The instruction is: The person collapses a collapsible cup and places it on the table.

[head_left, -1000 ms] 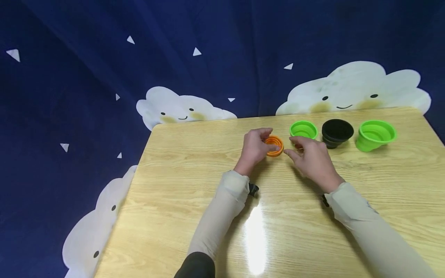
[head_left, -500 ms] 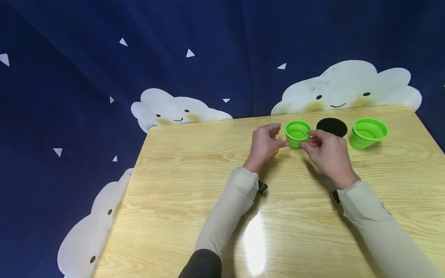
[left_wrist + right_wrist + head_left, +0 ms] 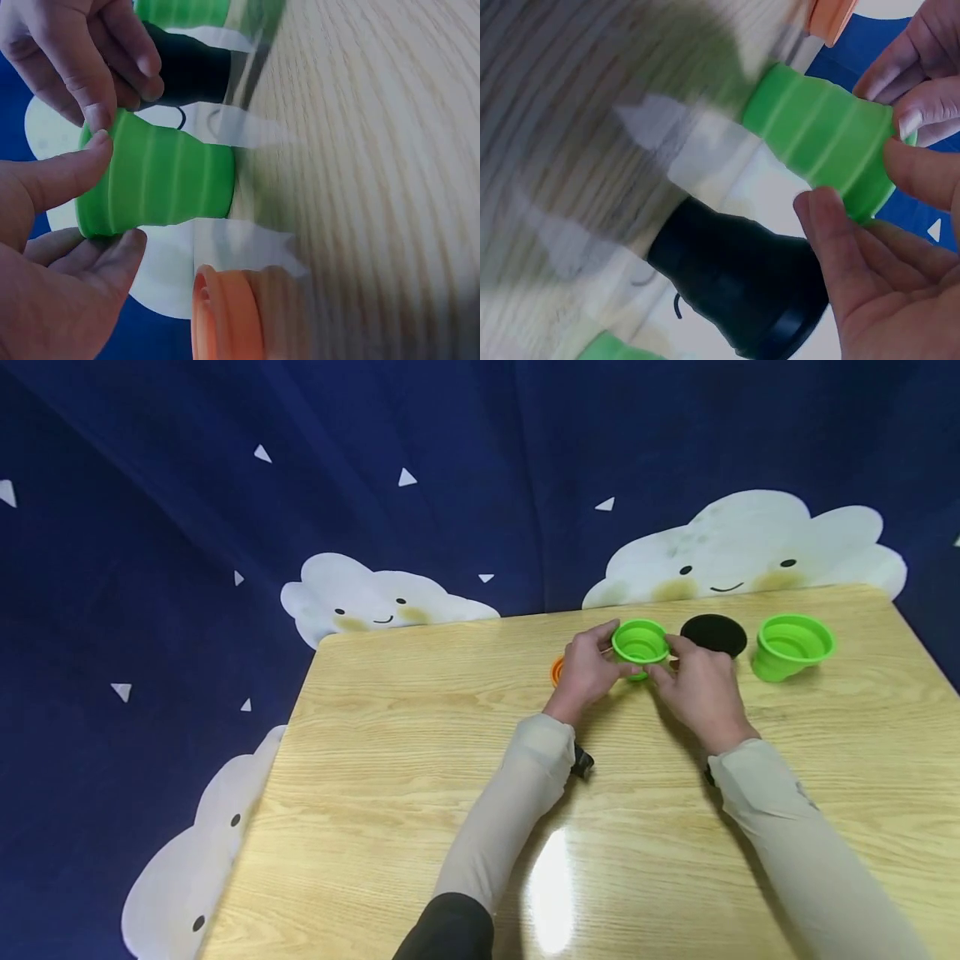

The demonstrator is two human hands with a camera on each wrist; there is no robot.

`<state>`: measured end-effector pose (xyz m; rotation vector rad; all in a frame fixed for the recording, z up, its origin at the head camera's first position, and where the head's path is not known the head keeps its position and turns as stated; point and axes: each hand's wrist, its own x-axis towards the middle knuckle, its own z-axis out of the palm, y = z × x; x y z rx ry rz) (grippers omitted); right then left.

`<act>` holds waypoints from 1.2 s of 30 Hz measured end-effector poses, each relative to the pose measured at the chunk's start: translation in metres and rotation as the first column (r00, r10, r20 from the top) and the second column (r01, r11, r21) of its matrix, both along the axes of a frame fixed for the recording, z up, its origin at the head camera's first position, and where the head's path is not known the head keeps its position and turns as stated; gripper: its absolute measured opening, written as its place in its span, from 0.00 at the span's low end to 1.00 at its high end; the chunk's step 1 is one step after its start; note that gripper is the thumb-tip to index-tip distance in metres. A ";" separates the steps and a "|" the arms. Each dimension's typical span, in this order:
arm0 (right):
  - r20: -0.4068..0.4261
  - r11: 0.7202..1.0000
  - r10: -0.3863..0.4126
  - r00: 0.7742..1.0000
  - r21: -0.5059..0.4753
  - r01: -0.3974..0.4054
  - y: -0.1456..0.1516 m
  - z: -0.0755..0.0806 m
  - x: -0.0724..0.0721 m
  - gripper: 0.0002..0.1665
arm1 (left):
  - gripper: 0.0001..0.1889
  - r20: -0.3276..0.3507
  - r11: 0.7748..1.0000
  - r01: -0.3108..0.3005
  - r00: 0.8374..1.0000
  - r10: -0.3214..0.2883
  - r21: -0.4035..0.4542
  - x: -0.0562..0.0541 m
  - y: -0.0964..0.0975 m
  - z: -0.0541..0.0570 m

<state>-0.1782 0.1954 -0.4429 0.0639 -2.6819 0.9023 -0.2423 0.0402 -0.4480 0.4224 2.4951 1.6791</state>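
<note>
A green ribbed collapsible cup stands upright at full height near the table's back edge. My left hand grips its left side, thumb in front and fingers behind the rim. From the opposite side my right hand pinches the same rim. Both thumbs nearly meet at the front, as the left wrist view shows with the cup between them. Left of it lies an orange collapsible cup, folded flat and partly hidden by my left hand in the head view.
A black collapsible cup stands right beside my right hand, and a larger green cup is farther right. All sit on a wooden table against a dark blue curtain with cloud prints.
My left hand has left the orange cup and moved right to the green cup. My right hand has shifted slightly right and taken hold of the green cup's rim.
</note>
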 end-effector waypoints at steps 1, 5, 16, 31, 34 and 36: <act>0.008 1.000 -0.003 1.000 -0.005 0.003 0.000 -0.001 0.000 0.30 | 0.44 0.004 1.000 -0.002 1.000 0.002 0.009 0.000 0.000 -0.001; 0.008 1.000 -0.008 1.000 -0.027 0.008 -0.001 -0.002 -0.001 0.28 | 0.42 0.008 0.999 -0.016 1.000 0.016 0.028 -0.001 0.001 -0.002; -0.096 0.997 0.010 0.995 -0.072 -0.017 -0.005 0.012 0.002 0.25 | 0.39 -0.010 0.997 -0.003 1.000 0.003 0.072 0.002 -0.008 0.009; -0.147 0.983 0.097 0.984 -0.139 -0.117 -0.003 0.037 0.015 0.13 | 0.32 -0.152 0.994 0.096 0.983 -0.102 -0.048 0.016 -0.039 0.036; -0.114 0.979 0.107 0.988 -0.163 -0.125 -0.003 0.042 0.019 0.12 | 0.30 -0.226 0.986 0.103 0.965 -0.131 -0.131 0.020 -0.045 0.043; -0.100 0.977 0.121 0.988 -0.162 -0.136 -0.002 0.045 0.021 0.12 | 0.28 -0.287 0.971 0.098 0.945 -0.160 -0.219 0.023 -0.048 0.047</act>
